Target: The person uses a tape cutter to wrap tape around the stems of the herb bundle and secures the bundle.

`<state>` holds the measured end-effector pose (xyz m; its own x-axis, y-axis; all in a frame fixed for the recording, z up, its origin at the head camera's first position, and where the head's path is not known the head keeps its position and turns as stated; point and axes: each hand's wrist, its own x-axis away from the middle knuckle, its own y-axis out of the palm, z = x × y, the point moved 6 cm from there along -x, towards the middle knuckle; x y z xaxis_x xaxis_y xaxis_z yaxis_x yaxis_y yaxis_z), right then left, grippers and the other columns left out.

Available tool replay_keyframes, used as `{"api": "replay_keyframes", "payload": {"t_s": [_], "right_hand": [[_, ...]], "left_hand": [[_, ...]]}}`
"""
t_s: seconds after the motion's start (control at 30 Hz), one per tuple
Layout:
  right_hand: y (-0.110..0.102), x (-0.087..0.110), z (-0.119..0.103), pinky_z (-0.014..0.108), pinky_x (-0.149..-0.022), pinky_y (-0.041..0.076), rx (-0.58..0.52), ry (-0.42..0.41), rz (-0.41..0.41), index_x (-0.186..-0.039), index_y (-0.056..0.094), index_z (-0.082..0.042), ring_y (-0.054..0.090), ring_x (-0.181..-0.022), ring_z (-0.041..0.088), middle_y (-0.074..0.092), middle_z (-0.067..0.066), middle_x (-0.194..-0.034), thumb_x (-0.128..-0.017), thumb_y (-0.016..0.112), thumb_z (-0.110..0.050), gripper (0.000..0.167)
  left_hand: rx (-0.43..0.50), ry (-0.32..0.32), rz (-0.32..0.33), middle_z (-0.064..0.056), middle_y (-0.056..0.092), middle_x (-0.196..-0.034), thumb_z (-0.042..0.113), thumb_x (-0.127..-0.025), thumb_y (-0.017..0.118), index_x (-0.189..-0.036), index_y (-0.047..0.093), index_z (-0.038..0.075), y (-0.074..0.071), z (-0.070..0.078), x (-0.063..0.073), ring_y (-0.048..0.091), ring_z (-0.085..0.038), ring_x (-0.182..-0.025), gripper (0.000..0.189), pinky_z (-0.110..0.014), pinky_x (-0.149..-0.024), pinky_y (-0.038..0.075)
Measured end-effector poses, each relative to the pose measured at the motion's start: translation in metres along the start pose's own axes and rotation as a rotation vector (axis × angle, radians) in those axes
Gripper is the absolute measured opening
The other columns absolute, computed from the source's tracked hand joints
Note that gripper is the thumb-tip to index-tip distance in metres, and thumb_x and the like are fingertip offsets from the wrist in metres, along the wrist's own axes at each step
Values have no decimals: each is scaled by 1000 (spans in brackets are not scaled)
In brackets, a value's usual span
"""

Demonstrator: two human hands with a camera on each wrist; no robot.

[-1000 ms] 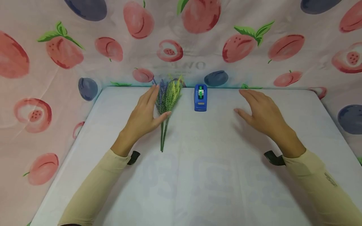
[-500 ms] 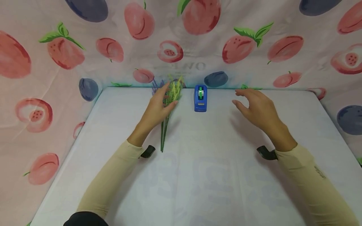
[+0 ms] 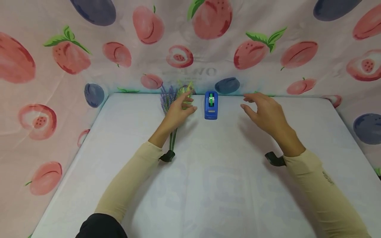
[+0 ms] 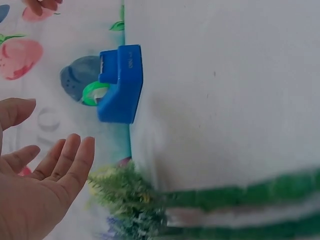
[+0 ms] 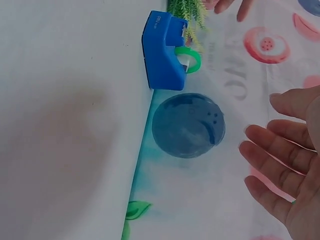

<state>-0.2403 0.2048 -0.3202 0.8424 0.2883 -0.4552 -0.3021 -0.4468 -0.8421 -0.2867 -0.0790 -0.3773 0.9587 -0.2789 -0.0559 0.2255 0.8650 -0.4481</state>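
Flowers (image 3: 166, 98), purple and yellow, lie left of the middle at the far edge of a white table (image 3: 208, 191), heads pointing away from the person and green stems (image 3: 173, 138) running toward the near side. The left hand (image 3: 178, 112) hangs over them, covering some of the heads and stems from the head view; its fingers and thumb are apart and hold nothing. Just right of the flowers a blue tape dispenser (image 3: 211, 114) stands upright, also near the far edge, with a green-cored roll (image 3: 211, 99) at its back end. It sits between the two hands, touched by neither. To its right, the right hand (image 3: 266, 114) is raised above the table, thumb apart from the gently bent fingers, with nothing in its grasp. Both arms wear beige sleeves (image 3: 324, 191), and a small black piece (image 3: 274, 159) juts from the inner side of each wrist. A black band (image 3: 101, 226) shows at the left elbow. Behind the table rises a pale cloth (image 3: 208, 51) printed with pink and dark blue fruit.
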Motion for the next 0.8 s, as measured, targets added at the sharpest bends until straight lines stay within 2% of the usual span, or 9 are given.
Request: {"api": "replay_keyframes", "payload": {"t_s": [0.27, 0.47, 0.7, 0.8], "right_hand": [[13, -8, 2, 53, -91, 53, -41, 30, -47, -132, 65, -5, 67, -109, 32, 72, 14, -117, -96, 73, -22, 41], [23, -16, 2, 53, -93, 52, -72, 54, -86, -131, 64, -4, 67, -109, 32, 71, 14, -118, -96, 72, -23, 41], [35, -24, 3, 51, -89, 53, -126, 47, -89, -132, 66, -5, 69, -106, 31, 71, 14, -117, -95, 73, -19, 40], [39, -27, 4, 51, -91, 52, -140, 46, -92, -132, 65, -5, 70, -105, 31, 71, 14, -116, -95, 73, -19, 41]], "left_hand": [[74, -17, -7, -10, 57, -140, 21, -100, 66, -157, 39, 27, 14, -7, -14, 59, -25, -123, 64, -44, -98, 53], [81, -23, -25, -18, 54, -143, 17, -100, 65, -157, 39, 22, 23, -7, -22, 59, -29, -123, 63, -45, -98, 52], [64, -31, -41, -19, 54, -141, 9, -101, 62, -157, 40, 19, 33, -12, -36, 60, -30, -122, 61, -44, -96, 54], [65, -29, -42, -19, 55, -140, 6, -101, 61, -157, 40, 17, 36, -12, -39, 61, -30, -119, 61, -42, -93, 55]]}}
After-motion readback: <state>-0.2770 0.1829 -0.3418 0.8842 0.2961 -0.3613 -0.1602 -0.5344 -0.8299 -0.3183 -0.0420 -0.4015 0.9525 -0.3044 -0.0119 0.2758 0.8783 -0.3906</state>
